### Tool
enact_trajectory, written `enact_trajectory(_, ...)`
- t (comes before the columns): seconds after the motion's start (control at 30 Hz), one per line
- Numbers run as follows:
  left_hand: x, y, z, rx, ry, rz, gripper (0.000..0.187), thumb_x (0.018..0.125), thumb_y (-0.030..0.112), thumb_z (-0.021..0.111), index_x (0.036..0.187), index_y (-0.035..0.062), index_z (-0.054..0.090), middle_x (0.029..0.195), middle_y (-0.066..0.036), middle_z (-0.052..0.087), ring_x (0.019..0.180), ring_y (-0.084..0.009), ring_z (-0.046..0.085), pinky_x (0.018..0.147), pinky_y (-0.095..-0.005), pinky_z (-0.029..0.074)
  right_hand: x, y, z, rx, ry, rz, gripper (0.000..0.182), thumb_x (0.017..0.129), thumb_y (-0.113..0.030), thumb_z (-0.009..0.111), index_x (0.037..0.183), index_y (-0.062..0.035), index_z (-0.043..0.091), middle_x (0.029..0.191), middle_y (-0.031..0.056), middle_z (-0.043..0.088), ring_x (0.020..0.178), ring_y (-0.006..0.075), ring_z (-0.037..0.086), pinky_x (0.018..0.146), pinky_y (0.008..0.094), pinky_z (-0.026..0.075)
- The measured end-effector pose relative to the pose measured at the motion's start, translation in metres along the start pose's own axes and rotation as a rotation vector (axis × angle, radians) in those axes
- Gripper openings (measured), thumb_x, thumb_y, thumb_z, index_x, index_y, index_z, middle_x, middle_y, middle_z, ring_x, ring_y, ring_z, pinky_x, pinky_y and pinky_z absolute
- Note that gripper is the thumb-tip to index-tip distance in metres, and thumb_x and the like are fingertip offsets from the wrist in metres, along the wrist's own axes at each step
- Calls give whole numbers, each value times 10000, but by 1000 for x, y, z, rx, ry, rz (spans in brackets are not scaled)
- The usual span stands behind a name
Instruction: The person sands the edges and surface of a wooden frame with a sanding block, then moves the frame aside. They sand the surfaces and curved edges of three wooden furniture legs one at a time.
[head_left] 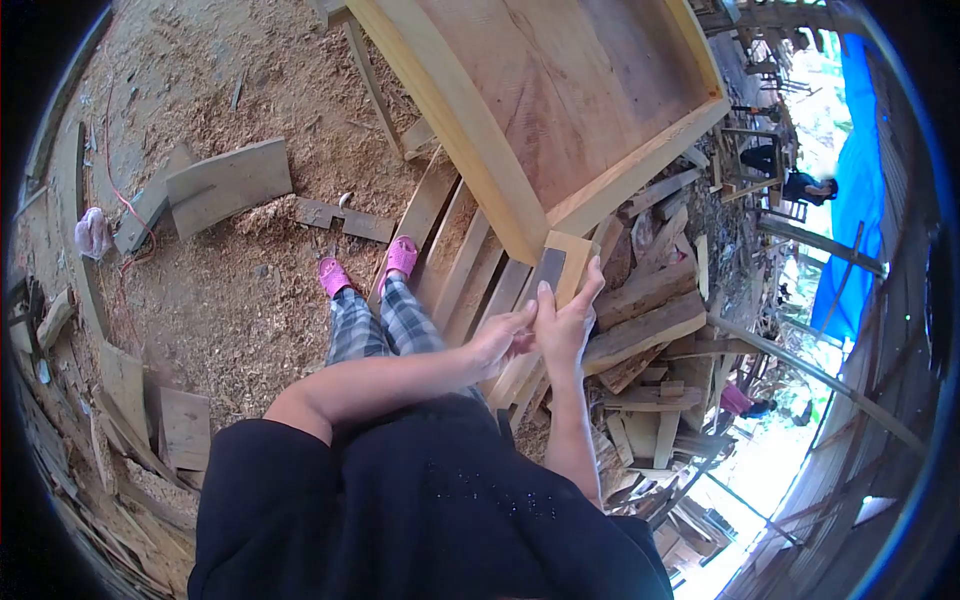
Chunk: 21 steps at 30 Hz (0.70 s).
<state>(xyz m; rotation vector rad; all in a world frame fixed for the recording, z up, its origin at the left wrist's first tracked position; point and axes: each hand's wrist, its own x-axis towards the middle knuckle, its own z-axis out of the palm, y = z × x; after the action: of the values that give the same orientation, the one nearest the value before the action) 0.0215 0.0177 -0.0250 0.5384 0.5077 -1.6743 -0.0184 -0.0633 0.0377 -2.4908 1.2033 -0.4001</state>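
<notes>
Wooden block (571,262) sits just beside the framed panel's (465,130) near corner, long axis pointing away from us. Our right hand (566,325), nearer, grips it; whether our half-curled left hand (505,338) holds anything, we cannot tell.

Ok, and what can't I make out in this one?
- Block, head view: its lower end is hidden by the right hand.
- Left hand, head view: blurred fingers; whether they touch the right hand is unclear.
- Panel, head view: its far end is cut off by the top edge.
- Distant person, head view: too small to tell what they are doing.
</notes>
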Motion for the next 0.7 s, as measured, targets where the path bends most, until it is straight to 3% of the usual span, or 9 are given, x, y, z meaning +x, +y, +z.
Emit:
enact_trajectory(0.17, 28, 27, 8, -42, -131, 140, 335, 1009, 391, 505, 887, 92, 594, 693, 53, 554, 613, -60, 532, 652, -259, 501, 60, -33, -4, 95, -68, 83, 740, 841, -96, 680, 1436, -51, 244, 1290, 310, 516, 1117, 424, 590, 917, 471, 473)
enact_trajectory(0.23, 33, 28, 12, -101, -201, 154, 341, 999, 380, 526, 1027, 51, 611, 833, -10, 592, 716, -84, 565, 712, -241, 513, 70, -47, -14, 218, -254, 411, 734, 834, -89, 683, 1431, -51, 257, 1293, 300, 519, 1123, 428, 585, 927, 474, 470)
enact_trajectory(0.27, 25, 19, 10, -51, -201, 193, 358, 990, 401, 535, 1016, 54, 618, 854, -27, 605, 707, -82, 570, 686, -245, 516, 55, -35, -13, 218, -248, 408, 734, 834, -89, 683, 1431, -51, 257, 1293, 300, 519, 1123, 428, 585, 927, 474, 470)
enact_trajectory(0.33, -2, 0, 2, -46, -132, 86, 342, 1003, 393, 514, 978, 66, 613, 784, 13, 576, 655, -71, 540, 672, -241, 504, 15, 1, -4, 88, -34, -2, 737, 828, -81, 685, 1430, -62, 261, 1294, 291, 522, 1116, 432, 587, 932, 474, 472)
enact_trajectory(0.43, 4, -5, -11, 35, -30, -58, 325, 1019, 380, 485, 935, 90, 604, 700, 63, 529, 608, -55, 507, 660, -232, 492, 8, -12, -3, 4, -39, 49, 735, 826, -74, 684, 1429, -68, 265, 1293, 288, 523, 1113, 432, 588, 931, 475, 476)
enact_trajectory(0.5, 26, 11, -6, 18, -119, 89, 311, 1021, 375, 483, 947, 97, 600, 694, 62, 521, 619, -52, 501, 671, -233, 489, 39, -26, -1, -14, -10, 75, 728, 826, -76, 684, 1427, -69, 272, 1290, 288, 525, 1100, 429, 595, 928, 475, 477)
enact_trajectory(0.57, 30, 22, 5, -50, -176, 109, 297, 1023, 369, 480, 961, 103, 596, 708, 52, 548, 638, -48, 520, 664, -234, 490, 68, -35, -6, 194, -189, 279, 732, 828, -78, 684, 1429, -65, 266, 1297, 299, 514, 1110, 431, 589, 927, 475, 477)
enact_trajectory(0.63, 19, 19, 15, -106, -172, 125, 284, 1026, 361, 473, 963, 112, 592, 711, 49, 548, 620, -53, 505, 646, -233, 477, 53, -21, -6, 193, -156, 230, 732, 831, -71, 677, 1428, -58, 254, 1298, 304, 508, 1126, 443, 577, 928, 476, 481)
enact_trajectory(0.7, -9, 9, 18, -65, -62, -17, 286, 1030, 352, 464, 935, 125, 610, 710, 65, 533, 588, -60, 463, 614, -229, 434, 20, -8, -8, 36, -42, -14, 730, 830, -61, 673, 1425, -48, 250, 1311, 307, 497, 1140, 457, 564, 935, 482, 481)
